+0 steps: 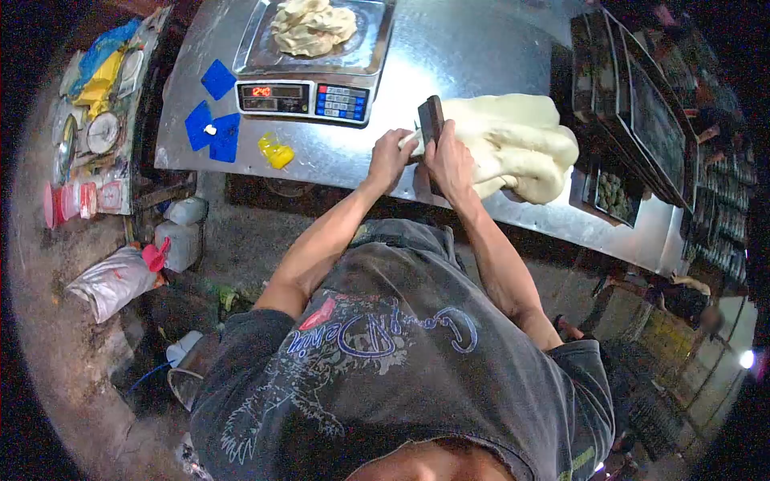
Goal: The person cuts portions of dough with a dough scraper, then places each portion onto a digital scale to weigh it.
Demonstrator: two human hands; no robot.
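Observation:
A large pale mass of dough (513, 144) lies on the metal table (465, 48). My right hand (451, 164) is closed around a dark-handled scraper (431, 120), which stands against the dough's left edge. Just left of the scraper, my left hand (389, 160) pinches a small end of dough (409, 144). Further left sits a digital scale (305, 98) with lit red digits. On its tray rests a lumpy heap of yellowish dough (311, 28).
Blue plastic scrapers (218, 78) and a yellow piece (276, 150) lie left of the scale. Stacked dark trays (642, 112) stand at the table's right end. A side table (103, 132) holds a dial scale. A person (690, 301) is at the lower right.

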